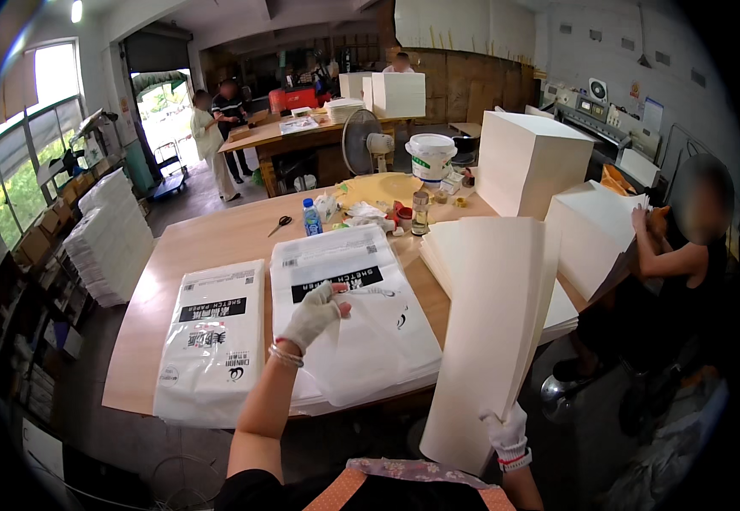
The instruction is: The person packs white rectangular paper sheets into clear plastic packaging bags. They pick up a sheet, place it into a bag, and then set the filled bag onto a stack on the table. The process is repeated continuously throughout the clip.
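Note:
My left hand (315, 317), in a white glove with bare fingertips, rests over the upper part of a printed clear plastic bag (370, 358). Its thumb and fingers are slightly apart, with no held thing showing between them. That bag tops a pile of similar bags at the table's front edge. My right hand (504, 430), also gloved, is closed on the lower right edge of a tall, bent stack of cream paper sheets (485, 332). The stack stands tilted upright in front of me. Left of the bags lies a filled, printed paper pack (211, 341).
More paper (559, 317) lies behind my held stack. Scissors (280, 225), a water bottle (312, 218), a glass jar (420, 213) and a white bucket (430, 157) are farther back. At right, a co-worker (689, 247) handles paper beside a tall white paper block (527, 166). A fan (365, 143) stands beyond.

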